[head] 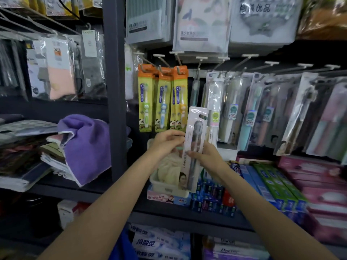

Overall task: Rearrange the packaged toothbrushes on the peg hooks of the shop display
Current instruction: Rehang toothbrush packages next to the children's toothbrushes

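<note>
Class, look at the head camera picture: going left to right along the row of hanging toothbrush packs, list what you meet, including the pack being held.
Three orange-topped yellow children's toothbrush packs → white, clear-fronted toothbrush pack held by the left hand and right hand → clear packs with teal "CLEAN" labels.

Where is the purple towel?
In the head view, the purple towel lies on the left shelf, draped over a stack of folded cloths, just left of the dark upright post and the orange-topped toothbrush packs.

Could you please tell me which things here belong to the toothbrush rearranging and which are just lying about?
Job: held toothbrush pack, left hand, right hand, orange-topped toothbrush packs, peg hooks.
Lying about: purple towel, toothpaste boxes, packaged socks.
</note>
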### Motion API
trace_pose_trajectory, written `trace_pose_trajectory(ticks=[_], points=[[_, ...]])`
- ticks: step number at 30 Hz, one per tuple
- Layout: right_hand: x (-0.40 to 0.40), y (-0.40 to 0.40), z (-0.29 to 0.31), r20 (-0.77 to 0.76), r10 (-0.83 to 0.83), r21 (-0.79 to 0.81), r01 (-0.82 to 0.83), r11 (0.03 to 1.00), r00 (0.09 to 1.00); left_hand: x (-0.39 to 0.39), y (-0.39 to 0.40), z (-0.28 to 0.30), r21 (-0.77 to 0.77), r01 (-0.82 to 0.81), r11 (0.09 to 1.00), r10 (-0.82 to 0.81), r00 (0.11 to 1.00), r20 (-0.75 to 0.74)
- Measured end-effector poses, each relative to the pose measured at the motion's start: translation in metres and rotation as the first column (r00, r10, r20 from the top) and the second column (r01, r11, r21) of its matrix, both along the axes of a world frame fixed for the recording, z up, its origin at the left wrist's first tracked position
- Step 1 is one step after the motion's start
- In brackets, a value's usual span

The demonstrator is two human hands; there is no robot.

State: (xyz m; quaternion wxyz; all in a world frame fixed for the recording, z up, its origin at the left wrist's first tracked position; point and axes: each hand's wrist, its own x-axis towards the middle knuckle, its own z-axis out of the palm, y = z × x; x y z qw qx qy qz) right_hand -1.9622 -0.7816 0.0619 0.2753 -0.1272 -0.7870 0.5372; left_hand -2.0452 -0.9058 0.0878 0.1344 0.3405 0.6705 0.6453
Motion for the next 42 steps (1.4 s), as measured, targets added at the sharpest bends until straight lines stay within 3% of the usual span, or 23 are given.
trace_pose_trajectory(ticks=[8, 13, 18, 23, 29, 34, 36, 42], points=[[0.050, 0.013, 0.016, 0.006, 0.112, -0.051, -0.112, 0.992, 0.994, 0.032, 0.019, 0.016, -0.001, 0.021, 1.000, -0.021, 0.995, -0.099], [0.085, 0.033, 0.021, -0.065, -0.048, 0.058, 0.052, 0.997, 0.997, 0.060, 0.037, 0.031, -0.019, 0.063, 0.998, -0.065, 0.991, -0.116], [0.120, 0.054, 0.017, -0.147, -0.232, 0.189, 0.258, 0.947, 0.961, 0.089, 0.066, 0.035, -0.105, 0.112, 0.988, -0.136, 0.957, -0.256], [0.161, 0.083, 0.009, -0.136, -0.387, 0.189, 0.408, 0.893, 0.912, 0.119, 0.095, 0.028, -0.171, 0.140, 0.975, -0.191, 0.924, -0.332], [0.201, 0.124, 0.032, -0.180, -0.516, 0.136, 0.541, 0.830, 0.837, 0.141, 0.122, 0.033, -0.132, 0.019, 0.991, -0.077, 0.889, -0.451], [0.211, 0.156, 0.085, -0.210, -0.501, 0.246, 0.541, 0.804, 0.840, 0.145, 0.132, 0.035, -0.131, -0.077, 0.988, 0.008, 0.888, -0.460], [0.210, 0.162, 0.098, -0.197, -0.476, 0.269, 0.514, 0.815, 0.857, 0.144, 0.133, 0.033, -0.121, -0.105, 0.987, 0.041, 0.895, -0.444], [0.199, 0.164, 0.102, -0.179, -0.426, 0.117, 0.449, 0.886, 0.887, 0.141, 0.136, 0.026, -0.122, -0.192, 0.974, 0.130, 0.910, -0.395]])
